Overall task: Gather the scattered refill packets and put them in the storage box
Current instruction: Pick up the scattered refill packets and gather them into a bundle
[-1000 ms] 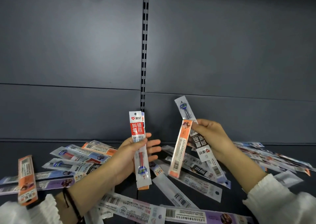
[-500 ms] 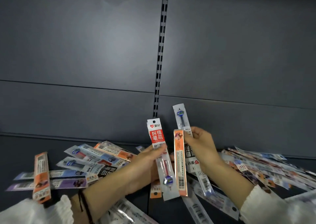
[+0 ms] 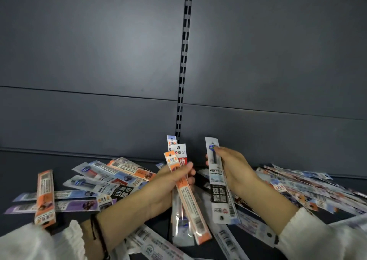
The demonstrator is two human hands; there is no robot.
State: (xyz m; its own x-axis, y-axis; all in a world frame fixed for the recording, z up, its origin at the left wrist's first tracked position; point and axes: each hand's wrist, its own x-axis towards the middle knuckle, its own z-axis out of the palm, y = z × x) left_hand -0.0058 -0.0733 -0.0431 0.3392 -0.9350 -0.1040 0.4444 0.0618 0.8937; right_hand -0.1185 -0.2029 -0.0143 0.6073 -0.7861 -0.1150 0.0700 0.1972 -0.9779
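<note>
Our left hand (image 3: 168, 182) grips a bunch of refill packets (image 3: 186, 196), likely collecting. Our right hand (image 3: 234, 172) pinches a black-and-white packet (image 3: 218, 188) to add. Loose packets (image 3: 103, 172) litter the shelf (image 3: 17, 170) left and right. We see no storage box.

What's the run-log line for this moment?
left hand: grips orange packet plus others | right hand: grips black-label packet | loose packets: on shelf | storage box: not in view

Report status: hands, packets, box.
Left hand grips bundle. Right hand holds black packet. Loose packets cover shelf. Box not in view.
</note>
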